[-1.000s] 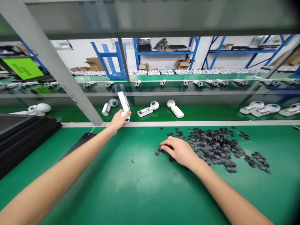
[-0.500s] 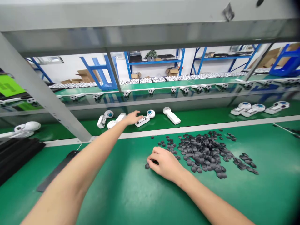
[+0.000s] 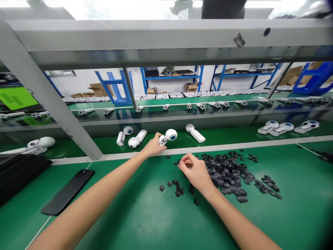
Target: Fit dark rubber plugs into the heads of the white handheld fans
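Dark grey pieces (image 3: pixel 225 172) lie in a heap on a green bench top (image 3: pixel 293 222), and a few loose ones (image 3: pixel 177 193) are spread out to the left of the heap. The right hand (image 3: pixel 195 172) is at the near left edge of the heap. Its fingers (image 3: pixel 183 163) curl in and pinch close together. They may have hold of a small dark piece, but the hand hides that spot, so it is hard to tell. The left hand (image 3: pixel 155 146) reaches over the white rail (image 3: pixel 208 148) to a small white gadget (image 3: pixel 171 134) with a round head and a blue middle. Its fingers wrap part way round the short handle end, so this hand is closed on the gadget, which sits just past the rail. The step in hand looks like picking at the dark pieces with one hand while the other takes the gadget. The next move seems to call for a steady grip and a careful pinch, as the pieces are small and could slip. More white gadgets (image 3: pixel 134 141) lie beside it, and a row of gadgets with ball heads (image 3: pixel 165 107) sits on a glass shelf (image 3: pixel 223 113) behind. A black phone (image 3: pixel 67 191) lies on the bench. No brand can be read. The blue middles have tiny marks, and the lime green sign (image 3: pixel 17 98) has dark marks, but they are too small or blurred to read
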`<state>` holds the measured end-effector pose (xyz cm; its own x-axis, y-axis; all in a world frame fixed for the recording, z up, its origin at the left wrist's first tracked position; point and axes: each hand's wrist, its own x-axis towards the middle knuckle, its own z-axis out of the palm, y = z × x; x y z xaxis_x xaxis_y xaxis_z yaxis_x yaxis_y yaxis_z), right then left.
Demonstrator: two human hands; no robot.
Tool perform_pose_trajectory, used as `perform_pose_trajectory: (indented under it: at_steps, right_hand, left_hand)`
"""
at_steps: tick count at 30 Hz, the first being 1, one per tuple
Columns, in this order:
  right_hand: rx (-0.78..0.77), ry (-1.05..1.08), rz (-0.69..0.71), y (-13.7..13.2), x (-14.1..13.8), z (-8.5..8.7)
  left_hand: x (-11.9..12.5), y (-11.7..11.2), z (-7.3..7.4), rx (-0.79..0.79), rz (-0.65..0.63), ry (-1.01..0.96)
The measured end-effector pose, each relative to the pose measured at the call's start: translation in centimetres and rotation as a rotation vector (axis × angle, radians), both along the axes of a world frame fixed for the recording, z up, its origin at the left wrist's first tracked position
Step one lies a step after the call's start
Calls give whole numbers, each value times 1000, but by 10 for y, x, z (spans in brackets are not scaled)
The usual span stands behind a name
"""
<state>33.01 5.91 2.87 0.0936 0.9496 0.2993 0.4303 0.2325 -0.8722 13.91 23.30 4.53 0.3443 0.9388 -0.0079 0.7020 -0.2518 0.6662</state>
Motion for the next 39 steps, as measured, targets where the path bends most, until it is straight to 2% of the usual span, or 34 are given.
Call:
perform_pose_trajectory:
  at_steps: [3,7,10,12,16,23,26,28,30,32,34,37,39]
  right_hand:
    - [-30,5,58,-5,-3,3]
    - [-39,-30,101,-13,-16,-1]
    - [-29,-88,124,-18,-27,-5]
    - [-35,-117,145,-22,-33,-5]
    - [-56,-148,175,-28,-40,0]
    - [-34,-184,135,-28,-36,0]
    - [-35,-163,124,-26,-35,-2]
    - [-96,-105,136,-27,-37,-2]
    - [-188,-27,164,-28,-39,-2]
    - [-264,62,205,-30,-41,0]
    - [-302,132,241,-33,-43,2]
    - [-293,106,288,-36,-48,5]
    - [-267,61,321,-38,-52,5]
  left_hand:
    - [-28,-49,-5,-61,-43,-202]
    - [-60,-110,-13,-168,-65,-420]
    - [-75,-143,-19,-328,-25,-705]
    - [-81,-157,-22,-439,0,-899]
    - [-90,-168,-25,-555,1,-1072]
    - [-100,-164,-21,-613,57,-1054]
    - [-102,-168,-16,-619,-35,-1098]
    - [-101,-172,-12,-587,-127,-1150]
    - [-100,-177,-9,-536,-163,-1181]
    - [-98,-181,-7,-530,-114,-1176]
    - [-95,-183,-6,-596,-39,-1172]
    - [-90,-185,-7,-670,54,-1183]
    - [-88,-185,-8,-653,95,-1139]
